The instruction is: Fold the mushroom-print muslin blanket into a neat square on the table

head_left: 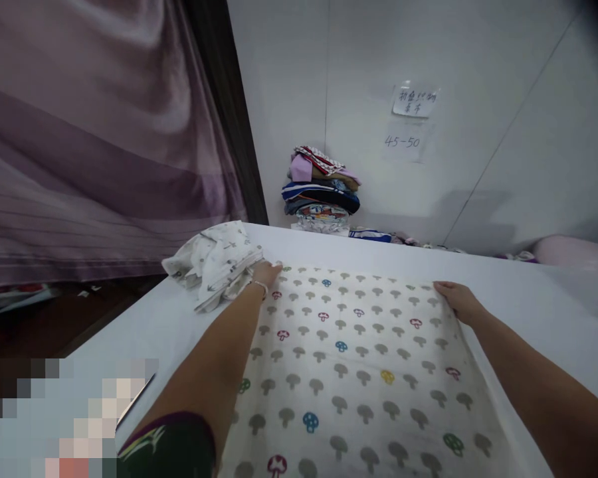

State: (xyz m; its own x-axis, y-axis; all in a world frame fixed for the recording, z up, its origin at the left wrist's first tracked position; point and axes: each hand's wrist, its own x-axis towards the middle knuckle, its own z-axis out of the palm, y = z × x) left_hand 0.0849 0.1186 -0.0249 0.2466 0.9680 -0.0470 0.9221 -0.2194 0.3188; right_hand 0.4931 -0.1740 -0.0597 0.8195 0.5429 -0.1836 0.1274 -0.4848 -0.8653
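A white cloth [359,358] printed with grey, red, blue, green and yellow mushrooms lies spread over the white table in front of me. My left hand [266,272] is closed on its far left corner, and a thin bracelet circles that wrist. At the far right corner, my right hand [457,300] grips the edge between thumb and fingers. The cloth's near end runs out of view at the bottom. Just left of my left hand sits a crumpled white cloth [216,262] with a small dark print.
A stack of folded fabrics [321,189] rises behind the white table [149,332], against the wall. More folded cloth [371,235] lies along the far edge. A pink bundle [575,259] is at the far right. A purple curtain [90,133] hangs at left; paper notes [414,103] are on the wall.
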